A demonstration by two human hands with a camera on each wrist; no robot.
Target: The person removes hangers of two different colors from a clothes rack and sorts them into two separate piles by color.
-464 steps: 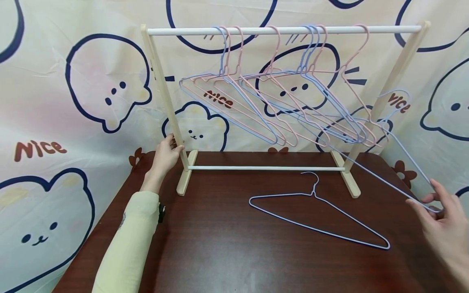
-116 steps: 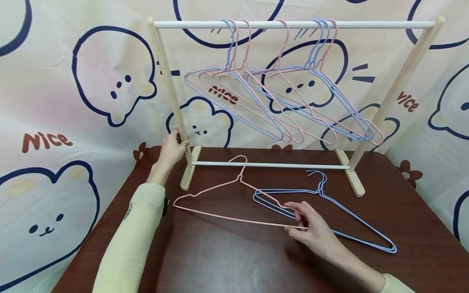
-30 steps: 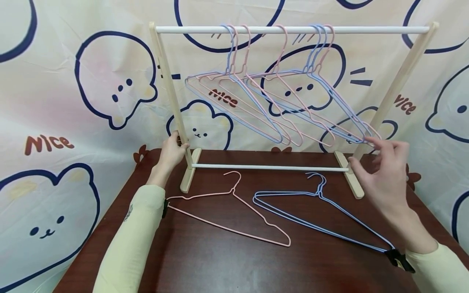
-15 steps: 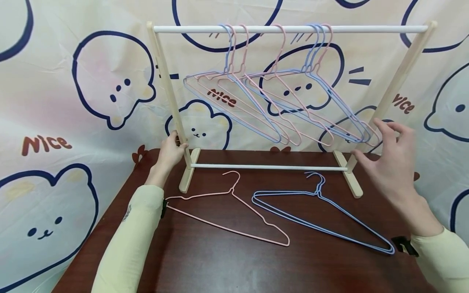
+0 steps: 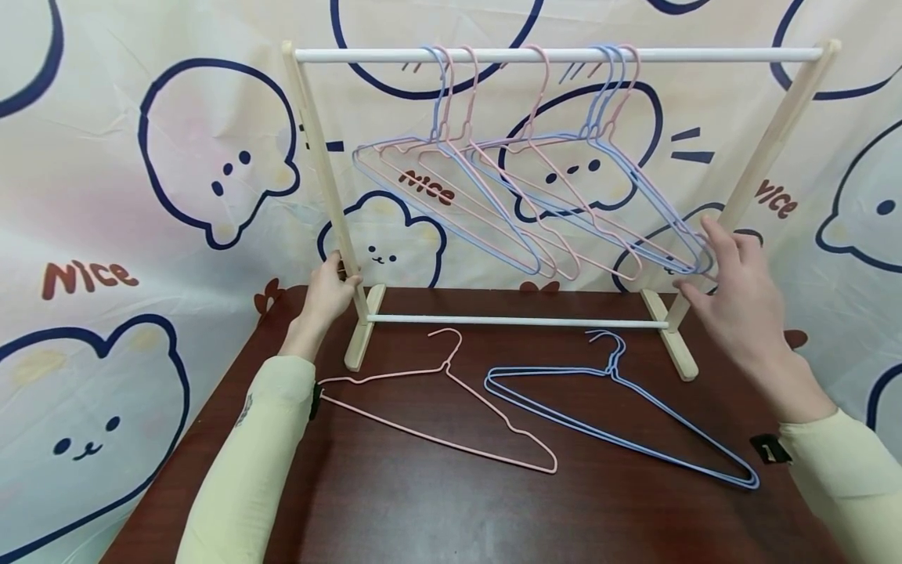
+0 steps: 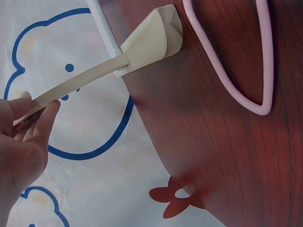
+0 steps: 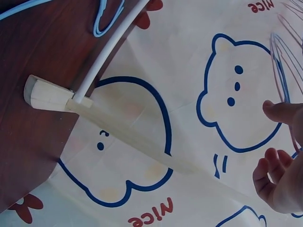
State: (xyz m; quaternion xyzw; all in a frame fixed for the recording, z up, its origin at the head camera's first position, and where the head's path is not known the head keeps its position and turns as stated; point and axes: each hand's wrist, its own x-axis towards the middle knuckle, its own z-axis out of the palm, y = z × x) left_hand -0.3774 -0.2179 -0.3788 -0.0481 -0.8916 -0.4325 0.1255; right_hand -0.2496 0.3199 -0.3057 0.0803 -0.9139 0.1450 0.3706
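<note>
My left hand point(image 5: 330, 291) grips the left wooden upright point(image 6: 78, 81) of a clothes rack, thumb on one side and fingers on the other. My right hand point(image 5: 743, 301) is spread beside the lower right corners of the hangers on the rack, thumb and fingers apart around the end of a pink hanger point(image 5: 630, 98). In the right wrist view, hanger ends lie between thumb point(image 7: 279, 112) and fingers point(image 7: 267, 176). Blue hangers point(image 5: 590, 59) hang among the pink ones from the white top rail point(image 5: 712, 55). A pink hanger point(image 5: 437, 444) and two overlapping blue hangers point(image 5: 680, 415) lie on the table.
The rack stands on wooden feet point(image 5: 678, 352) at the back of the dark brown table point(image 5: 437, 517), with a white lower bar point(image 5: 521, 320) between them. A cartoon-printed cloth point(image 5: 211, 298) covers the wall close behind.
Blue and then pink hangers have come off the rack's right end onto the table. My right hand let go of the pink one and rose to the remaining hangers. The left hand keeps its grip.
</note>
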